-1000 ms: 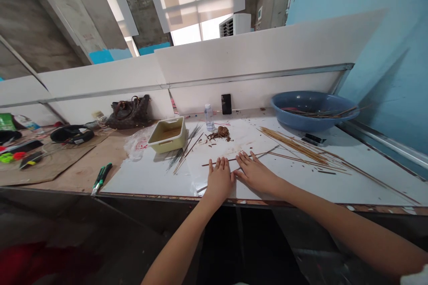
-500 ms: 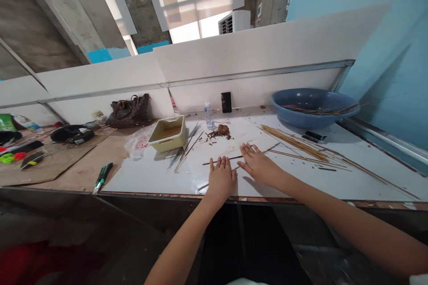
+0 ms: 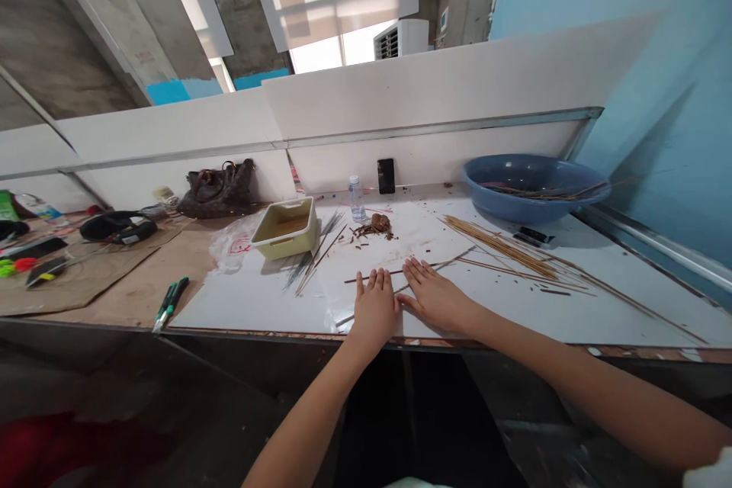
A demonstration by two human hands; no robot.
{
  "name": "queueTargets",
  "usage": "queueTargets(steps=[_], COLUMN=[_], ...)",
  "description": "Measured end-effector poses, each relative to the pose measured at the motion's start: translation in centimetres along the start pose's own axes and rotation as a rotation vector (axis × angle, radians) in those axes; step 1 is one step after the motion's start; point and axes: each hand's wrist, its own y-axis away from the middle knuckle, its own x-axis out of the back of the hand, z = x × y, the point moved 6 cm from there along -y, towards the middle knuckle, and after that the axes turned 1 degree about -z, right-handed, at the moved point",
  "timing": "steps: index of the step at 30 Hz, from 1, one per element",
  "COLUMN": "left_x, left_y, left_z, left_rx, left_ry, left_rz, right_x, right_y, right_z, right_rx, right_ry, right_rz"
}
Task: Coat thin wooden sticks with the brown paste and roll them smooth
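the glossy white board [image 3: 240,305] looks smooth, the thin sticks [image 3: 503,248] matt wood, the basin [image 3: 518,212] blue plastic.

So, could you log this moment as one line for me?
left hand: flat on white board | right hand: flat, near thin sticks | holding: nothing

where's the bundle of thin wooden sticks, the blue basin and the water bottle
bundle of thin wooden sticks [image 3: 503,248]: head view, middle of the bundle
blue basin [image 3: 529,210]: head view, outer front wall
plastic water bottle [image 3: 357,200]: head view, middle of its body
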Motion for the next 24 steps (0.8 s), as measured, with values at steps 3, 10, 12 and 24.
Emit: queueTargets(steps=[3,10,12,24], left_x=[0.1,-0.2,-0.3,-0.5], left_y=[0.0,-0.6,-0.9,-0.6], left_z=[-0.1,-0.3,-0.3,-0.4], left_rx=[0.009,0.011,0.016,0.011], left_ry=[0.013,0.001,0.000,-0.016], left_rz=[0.008,0.035,0.033,0.051], right_x=[0.8,1.6,1.3,-0.1], right_y=[0.3,0.8,0.4,0.0], right_z=[0.6,0.7,0.7,0.1], right_rx=[0.001,-0.008,-0.014,-0.017], right_ry=[-0.003,0.025,0.022,0.028], right_rz=[0.035,0.044,0.031,0.068])
